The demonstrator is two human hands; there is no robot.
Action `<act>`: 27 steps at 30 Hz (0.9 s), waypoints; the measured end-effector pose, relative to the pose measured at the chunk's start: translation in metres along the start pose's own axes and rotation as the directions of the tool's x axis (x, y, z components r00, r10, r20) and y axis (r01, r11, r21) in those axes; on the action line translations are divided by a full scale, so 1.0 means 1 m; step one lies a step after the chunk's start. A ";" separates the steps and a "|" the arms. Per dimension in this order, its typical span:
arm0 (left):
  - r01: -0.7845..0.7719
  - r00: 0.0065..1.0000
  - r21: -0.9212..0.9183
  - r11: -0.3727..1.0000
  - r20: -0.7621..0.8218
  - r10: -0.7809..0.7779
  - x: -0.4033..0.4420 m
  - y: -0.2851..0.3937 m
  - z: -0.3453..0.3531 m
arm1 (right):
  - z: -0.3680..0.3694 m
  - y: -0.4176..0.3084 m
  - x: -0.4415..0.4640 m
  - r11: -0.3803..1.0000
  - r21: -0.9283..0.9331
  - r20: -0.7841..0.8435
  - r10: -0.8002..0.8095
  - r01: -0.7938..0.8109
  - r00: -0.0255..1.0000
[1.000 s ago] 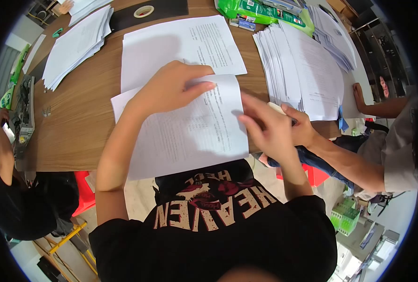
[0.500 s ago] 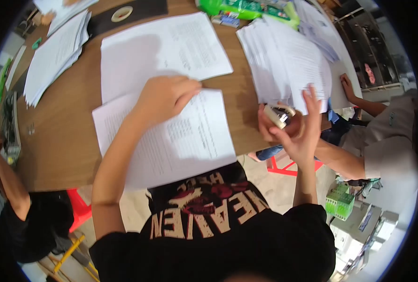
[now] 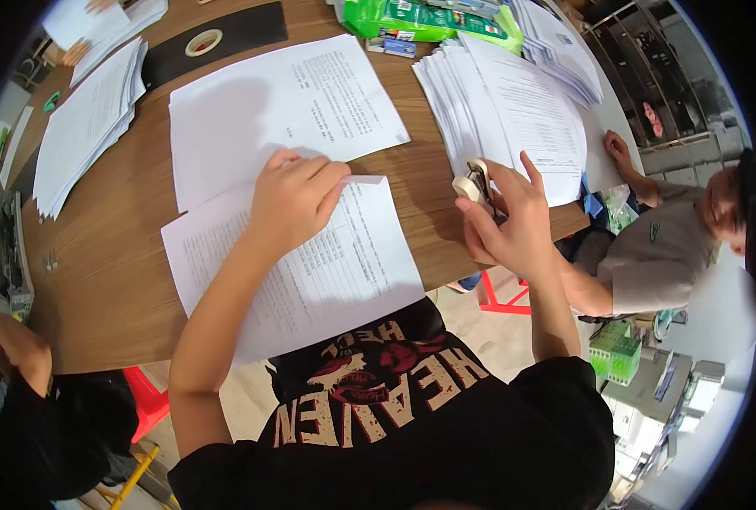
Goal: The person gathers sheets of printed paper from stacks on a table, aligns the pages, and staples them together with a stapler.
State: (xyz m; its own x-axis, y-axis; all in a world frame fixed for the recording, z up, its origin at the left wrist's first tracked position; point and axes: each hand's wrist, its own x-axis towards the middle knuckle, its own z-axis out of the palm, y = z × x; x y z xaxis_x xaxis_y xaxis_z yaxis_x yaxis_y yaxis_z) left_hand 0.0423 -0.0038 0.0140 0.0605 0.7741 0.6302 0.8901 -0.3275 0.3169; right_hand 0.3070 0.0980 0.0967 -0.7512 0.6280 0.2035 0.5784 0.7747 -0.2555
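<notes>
The left forearm reaches obliquely inward across the counter (image 3: 106, 280), its wrist above the lower printed sheets (image 3: 361, 272). The left hand (image 3: 303, 200) is back-upward with curled fingers, thumb and fingertips together on the sheets' far edge, where a narrow strip is bent up. These sheets lie at the counter's near edge; the upper printed sheets (image 3: 250, 127) lie just beyond. The right forearm rises toward the stapler-like tool (image 3: 467, 189), which the right hand (image 3: 515, 212) clamps between thumb and fingers, one finger raised, beside a paper stack (image 3: 522, 110). A co-worker's forearm (image 3: 586, 291) passes behind; whether that person's fingers touch the tool cannot be told.
</notes>
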 end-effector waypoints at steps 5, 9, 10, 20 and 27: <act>0.095 0.995 0.017 0.995 -0.001 -0.095 -0.003 -0.001 0.001 | 0.004 -0.033 0.030 0.863 0.504 0.130 -0.028 -0.042 0.991; 0.218 0.975 -0.120 0.969 -0.025 -0.222 -0.006 -0.001 0.006 | 0.018 -0.030 0.052 0.930 0.327 0.215 -0.244 0.166 0.946; 0.235 0.970 -0.118 0.965 -0.036 -0.240 -0.006 0.000 0.006 | 0.015 -0.029 0.055 0.955 0.244 0.266 -0.236 0.172 0.935; 0.189 0.977 -0.127 0.974 -0.075 -0.199 -0.012 -0.003 0.011 | 0.015 -0.049 0.073 0.897 -0.054 0.289 -0.406 0.438 0.867; 0.164 0.982 -0.145 0.976 -0.075 -0.176 -0.011 -0.006 0.011 | 0.014 -0.042 0.068 0.971 0.239 0.204 -0.035 -0.016 0.978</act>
State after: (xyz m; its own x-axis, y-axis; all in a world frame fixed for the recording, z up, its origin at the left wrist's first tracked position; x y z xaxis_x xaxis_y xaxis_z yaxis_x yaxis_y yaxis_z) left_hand 0.0411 -0.0048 -0.0026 -0.1312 0.7769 0.6158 0.8130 -0.2712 0.5153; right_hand 0.2277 0.1071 0.1075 -0.8199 0.5723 0.0148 0.4971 0.7245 -0.4775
